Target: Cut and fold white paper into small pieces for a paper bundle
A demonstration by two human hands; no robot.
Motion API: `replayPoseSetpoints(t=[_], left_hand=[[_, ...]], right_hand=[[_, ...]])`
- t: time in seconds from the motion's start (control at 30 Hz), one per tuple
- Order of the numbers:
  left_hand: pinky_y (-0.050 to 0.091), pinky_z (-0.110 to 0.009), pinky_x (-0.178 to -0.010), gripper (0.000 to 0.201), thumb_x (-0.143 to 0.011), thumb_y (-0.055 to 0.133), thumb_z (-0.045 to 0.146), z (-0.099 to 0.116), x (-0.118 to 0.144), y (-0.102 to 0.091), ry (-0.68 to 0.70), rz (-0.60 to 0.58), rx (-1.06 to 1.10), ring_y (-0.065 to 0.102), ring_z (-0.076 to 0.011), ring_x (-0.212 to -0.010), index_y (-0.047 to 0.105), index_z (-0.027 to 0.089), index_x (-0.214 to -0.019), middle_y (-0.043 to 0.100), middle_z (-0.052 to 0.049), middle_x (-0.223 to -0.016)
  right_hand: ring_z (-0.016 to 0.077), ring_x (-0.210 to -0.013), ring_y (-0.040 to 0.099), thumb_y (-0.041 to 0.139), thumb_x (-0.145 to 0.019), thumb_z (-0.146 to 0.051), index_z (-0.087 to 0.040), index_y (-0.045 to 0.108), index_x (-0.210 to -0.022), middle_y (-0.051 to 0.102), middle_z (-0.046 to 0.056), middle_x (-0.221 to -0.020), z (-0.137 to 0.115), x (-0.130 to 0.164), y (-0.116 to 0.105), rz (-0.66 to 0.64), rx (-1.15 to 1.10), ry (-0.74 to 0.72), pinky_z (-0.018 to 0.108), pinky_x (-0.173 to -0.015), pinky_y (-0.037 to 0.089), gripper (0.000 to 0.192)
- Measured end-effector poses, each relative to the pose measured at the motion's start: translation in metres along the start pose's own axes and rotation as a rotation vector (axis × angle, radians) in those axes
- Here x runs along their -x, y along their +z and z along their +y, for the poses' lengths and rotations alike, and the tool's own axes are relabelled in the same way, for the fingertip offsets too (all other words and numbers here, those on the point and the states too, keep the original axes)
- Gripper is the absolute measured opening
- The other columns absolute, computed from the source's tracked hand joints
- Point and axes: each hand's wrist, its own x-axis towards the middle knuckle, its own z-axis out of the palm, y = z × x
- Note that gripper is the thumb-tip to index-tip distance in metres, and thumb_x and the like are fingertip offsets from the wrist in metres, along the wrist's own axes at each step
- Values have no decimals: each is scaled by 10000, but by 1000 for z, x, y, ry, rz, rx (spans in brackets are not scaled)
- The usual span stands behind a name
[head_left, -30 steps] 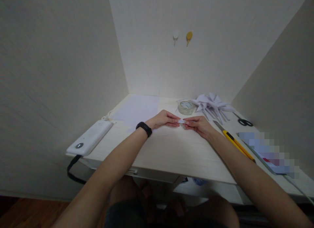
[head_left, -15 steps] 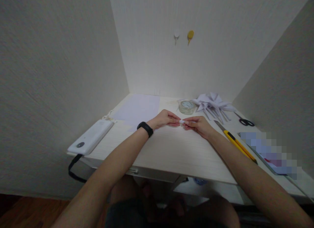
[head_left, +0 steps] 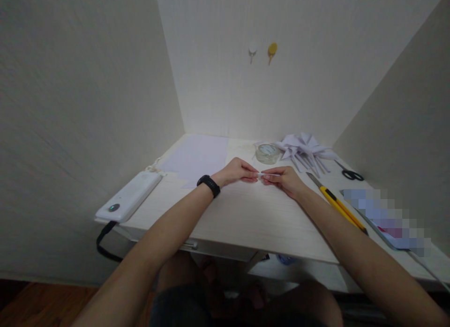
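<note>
Fingertips of my left hand and my right hand meet just above the middle of the white desk. Both pinch a small, narrow piece of white paper, mostly covered by the fingers. Behind my hands lies a roll of clear tape. To its right is a heap of folded white paper pinwheels with paper sticks. Sheets of white paper lie flat beyond my left hand.
A yellow box cutter lies beside my right forearm, blade out. Black-handled scissors and a blurred-out flat device are farther right. At the left edge sits a white power bank with a black strap. Walls close in the desk.
The pinched paper has shifted slightly between my fingertips. Both hands stay in nearly the same place. A small green light now shows on the power bank.
</note>
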Motion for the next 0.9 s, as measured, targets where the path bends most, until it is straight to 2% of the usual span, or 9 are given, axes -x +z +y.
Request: replayPoseSetpoints(t=[0.2, 0.4, 0.57, 0.67, 0.83, 0.9], left_hand=[[578, -306, -796, 299, -627, 866, 191, -2, -2, -2, 50, 19, -63, 699, -134, -705, 778, 83, -891, 761, -113, -816], [569, -268, -731, 254, -664, 831, 155, 0, -1, -2, 95, 33, -210, 693, -129, -690, 778, 92, -904, 764, -111, -823], [579, -276, -674, 255, -731, 799, 182, 1, -1, 2, 49, 11, -191, 687, -135, -616, 762, 61, -951, 747, -119, -727], [566, -254, -626, 223, -740, 778, 147, 0, -2, 3, 85, 57, -244, 669, -123, -579, 765, 64, -946, 740, -105, -702], [537, -225, -606, 224, -666, 805, 102, 2, -2, 4, 166, 153, -390, 660, -118, -600, 782, 97, -889, 749, -76, -733], [542, -229, -619, 217, -668, 805, 104, 3, -2, 6, 157, 162, -362, 671, -125, -618, 782, 96, -884, 750, -79, -738]], right_hand=[[171, -678, 695, 943, -474, -354, -152, 797, -775, 775, 92, -790, 0, 0, 0, -3, -4, -17, 326, -727, 605, 391], [159, -642, 683, 948, -434, -327, -152, 795, -760, 768, 77, -735, 3, -3, -1, 39, 23, -16, 308, -705, 578, 400], [165, -608, 662, 930, -454, -330, -144, 794, -795, 759, 79, -705, 8, -6, -4, 88, 116, -62, 323, -662, 539, 412], [160, -623, 655, 921, -469, -320, -157, 795, -846, 764, 64, -741, 9, -6, -3, 95, 152, -100, 314, -667, 520, 430], [133, -533, 593, 900, -512, -376, -149, 796, -794, 722, 45, -618, 6, -4, 0, 96, 164, -101, 278, -567, 457, 377], [129, -533, 592, 909, -492, -365, -151, 795, -782, 722, 46, -612, 5, -4, 1, 110, 142, -101, 268, -560, 453, 378]])
